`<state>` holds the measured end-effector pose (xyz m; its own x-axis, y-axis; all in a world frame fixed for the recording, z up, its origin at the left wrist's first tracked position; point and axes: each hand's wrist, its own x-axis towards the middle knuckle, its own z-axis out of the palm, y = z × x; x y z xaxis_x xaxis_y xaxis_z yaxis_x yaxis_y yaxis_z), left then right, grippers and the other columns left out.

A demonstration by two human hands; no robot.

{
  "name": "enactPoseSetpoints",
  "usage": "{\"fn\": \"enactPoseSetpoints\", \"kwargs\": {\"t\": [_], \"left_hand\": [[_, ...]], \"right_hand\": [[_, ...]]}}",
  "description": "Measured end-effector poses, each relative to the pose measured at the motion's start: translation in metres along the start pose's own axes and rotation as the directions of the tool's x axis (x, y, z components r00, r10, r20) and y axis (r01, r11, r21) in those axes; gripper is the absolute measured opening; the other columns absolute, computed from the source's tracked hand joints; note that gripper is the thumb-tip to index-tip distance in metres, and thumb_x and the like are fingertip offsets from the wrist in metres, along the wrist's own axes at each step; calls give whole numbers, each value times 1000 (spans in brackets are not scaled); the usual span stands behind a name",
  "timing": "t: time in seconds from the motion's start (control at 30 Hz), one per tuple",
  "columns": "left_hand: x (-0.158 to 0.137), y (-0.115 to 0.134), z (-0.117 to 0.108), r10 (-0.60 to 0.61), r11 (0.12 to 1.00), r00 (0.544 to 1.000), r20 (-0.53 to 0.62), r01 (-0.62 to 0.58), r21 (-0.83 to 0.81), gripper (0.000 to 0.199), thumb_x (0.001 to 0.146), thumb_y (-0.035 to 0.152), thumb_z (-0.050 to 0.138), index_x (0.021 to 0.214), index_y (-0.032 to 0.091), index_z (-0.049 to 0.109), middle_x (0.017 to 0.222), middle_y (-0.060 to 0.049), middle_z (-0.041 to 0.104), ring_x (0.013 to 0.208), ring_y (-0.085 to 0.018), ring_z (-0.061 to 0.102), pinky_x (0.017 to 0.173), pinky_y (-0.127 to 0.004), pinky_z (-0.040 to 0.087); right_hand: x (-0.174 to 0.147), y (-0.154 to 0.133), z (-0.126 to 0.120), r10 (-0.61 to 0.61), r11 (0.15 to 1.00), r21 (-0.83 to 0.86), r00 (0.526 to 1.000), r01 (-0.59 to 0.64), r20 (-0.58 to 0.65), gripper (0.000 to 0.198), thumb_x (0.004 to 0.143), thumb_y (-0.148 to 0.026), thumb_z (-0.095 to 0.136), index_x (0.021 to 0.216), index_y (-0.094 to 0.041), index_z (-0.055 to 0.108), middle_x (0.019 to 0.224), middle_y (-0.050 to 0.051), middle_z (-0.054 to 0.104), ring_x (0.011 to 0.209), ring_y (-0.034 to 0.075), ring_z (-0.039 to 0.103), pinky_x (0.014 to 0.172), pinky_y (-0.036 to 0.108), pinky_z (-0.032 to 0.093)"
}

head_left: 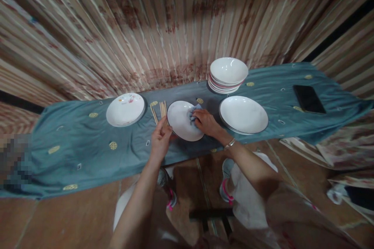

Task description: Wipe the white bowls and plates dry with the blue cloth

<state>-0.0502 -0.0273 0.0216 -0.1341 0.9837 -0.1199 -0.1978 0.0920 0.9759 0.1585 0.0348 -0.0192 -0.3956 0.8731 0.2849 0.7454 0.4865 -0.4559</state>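
A white plate with a dark rim [181, 124] is in front of me, at the middle of the cloth-covered table. My left hand [161, 136] grips its left edge between thumb and fingers. In my right hand [206, 121] is a bunched grey-blue cloth [194, 113], pressed against the inside of the plate on its right half. Several wooden chopsticks [163, 108] lie just left of the plate, partly hidden behind my left hand.
Stacked white plates [244, 114] sit to the right, with a stack of white bowls [229, 71] behind them. Flower-patterned plates [125, 109] stand on the left. A black tablet or phone [309, 99] lies at the right on the blue-green tablecloth [96, 155]. A pleated curtain [175, 27] hangs behind.
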Motion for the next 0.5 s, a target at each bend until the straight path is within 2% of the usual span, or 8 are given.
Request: {"fn": "enactPoseSetpoints", "kwargs": {"t": [0.2, 0.5], "left_hand": [[0, 4, 5, -30, 999, 997, -68, 33, 34, 80, 59, 47, 82, 130, 16, 60, 61, 5, 60, 54, -10, 55, 56, -25, 56], [-3, 8, 8, -60, 996, 991, -118, 68, 61, 73, 59, 44, 81, 125, 19, 63, 57, 8, 55, 50, -7, 53, 56, -23, 56]], "right_hand": [[12, -2, 10, -48, 994, 101, 998, 52, -37, 36, 85, -8, 44, 114, -16, 64, 124, 12, 65, 119, 23, 57, 108, 42, 42], [27, -15, 14, -155, 961, 234, 988, 145, 24, 43, 89, -14, 43, 127, -16, 61, 142, 14, 56, 133, 24, 49, 114, 46, 36]]}}
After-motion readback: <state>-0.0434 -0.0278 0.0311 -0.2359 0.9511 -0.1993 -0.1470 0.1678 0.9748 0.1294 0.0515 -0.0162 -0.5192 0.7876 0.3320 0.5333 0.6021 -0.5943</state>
